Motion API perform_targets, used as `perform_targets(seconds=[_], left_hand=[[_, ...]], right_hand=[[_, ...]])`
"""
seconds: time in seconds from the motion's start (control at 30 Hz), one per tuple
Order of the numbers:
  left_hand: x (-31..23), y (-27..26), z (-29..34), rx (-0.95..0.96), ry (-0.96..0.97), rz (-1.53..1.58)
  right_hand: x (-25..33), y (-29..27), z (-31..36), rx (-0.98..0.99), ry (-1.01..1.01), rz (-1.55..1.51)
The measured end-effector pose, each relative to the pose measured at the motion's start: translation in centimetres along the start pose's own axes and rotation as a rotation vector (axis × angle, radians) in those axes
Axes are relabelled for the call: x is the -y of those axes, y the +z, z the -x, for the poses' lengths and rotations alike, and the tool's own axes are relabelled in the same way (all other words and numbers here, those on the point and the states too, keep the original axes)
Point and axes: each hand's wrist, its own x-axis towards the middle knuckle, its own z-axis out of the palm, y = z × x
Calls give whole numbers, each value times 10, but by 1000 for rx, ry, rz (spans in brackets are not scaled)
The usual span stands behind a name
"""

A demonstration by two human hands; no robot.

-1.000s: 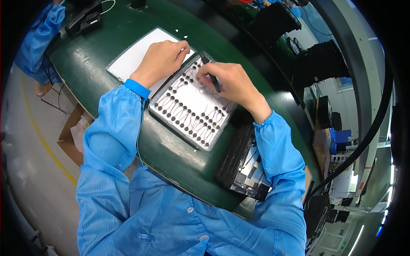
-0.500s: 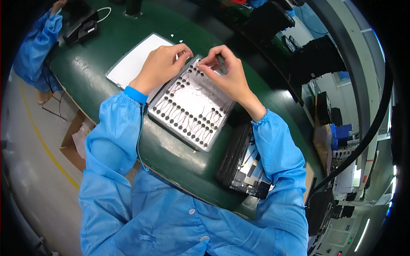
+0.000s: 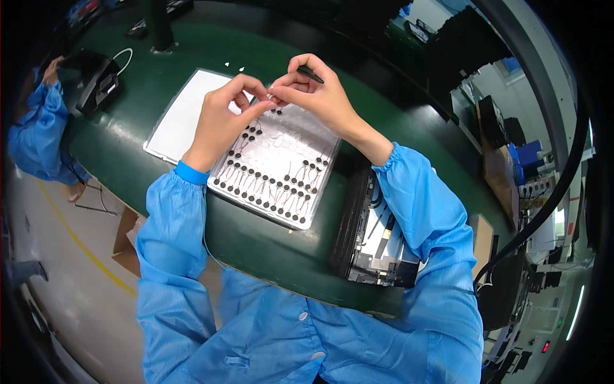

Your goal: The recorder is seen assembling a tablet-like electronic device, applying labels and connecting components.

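Observation:
Over the far end of a pale shallow tray (image 3: 288, 137), my two hands meet at the fingertips. My left hand (image 3: 220, 118), with a blue wrist strap (image 3: 192, 173), is closed in a pinch. What lies between its fingers is too small to make out. My right hand (image 3: 323, 99) is closed too, with a dark slim tool (image 3: 311, 73) held across its curled fingers; its thumb and forefinger pinch beside the left fingertips. Rows of small round black components with thin reddish wires (image 3: 265, 185) lie in the tray, mostly along its near side, with a few under my hands.
A white sheet or lid (image 3: 188, 115) lies left of the tray on the green table (image 3: 256, 246). Black stacked trays with parts (image 3: 377, 246) stand by my right forearm. A desk phone (image 3: 99, 83) is far left, near another person in blue (image 3: 41, 141).
My hands have come together at the fingertips above the tray's far end; before, they were apart. The view has shifted slightly. The dark tool has stayed in my right hand.

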Motion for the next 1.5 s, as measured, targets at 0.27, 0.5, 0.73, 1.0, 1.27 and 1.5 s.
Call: perform_targets(seconds=[0.27,0.5,0.73,1.0,1.27,1.5], left_hand=[[-7,1,-1,-43,130,-164],[-8,5,0,5,151,-237],[2,-8,2,187,173,-322],[-43,11,-4,7,-97,-82],[-108,34,-22,-13,-27,211],[-142,103,-38,94,286,89]], right_hand=[[-5,-4,-2,19,3,-67],[-8,-7,0,-8,27,-31],[-7,-12,-4,-73,8,-11],[25,-8,21,-10,-120,245],[70,-33,86,-96,35,-85],[103,-76,161,-291,-5,-1]])
